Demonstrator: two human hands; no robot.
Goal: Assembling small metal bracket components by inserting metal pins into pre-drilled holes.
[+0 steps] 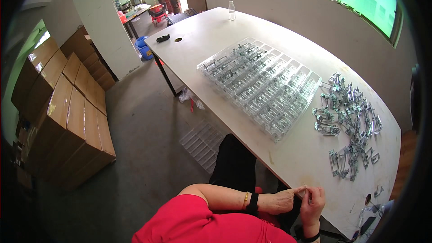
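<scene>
At the near edge of the white table, my two hands meet. My left hand has its index finger stretched toward the right fingertips, with its other fingers curled in. Closed beside it, my right hand has its fingers bent in toward the thumb. Anything held between them is too small or hidden to make out. Beyond my hands lies a loose pile of small silvery metal latch-like parts. Left of the pile stands a clear plastic compartment tray, its rows filled with similar metal parts.
A clear bottle and a black object are at the table's far end. An empty divided tray lies on the floor. Cardboard boxes are stacked at left. A plastic bag sits at the near right corner.
</scene>
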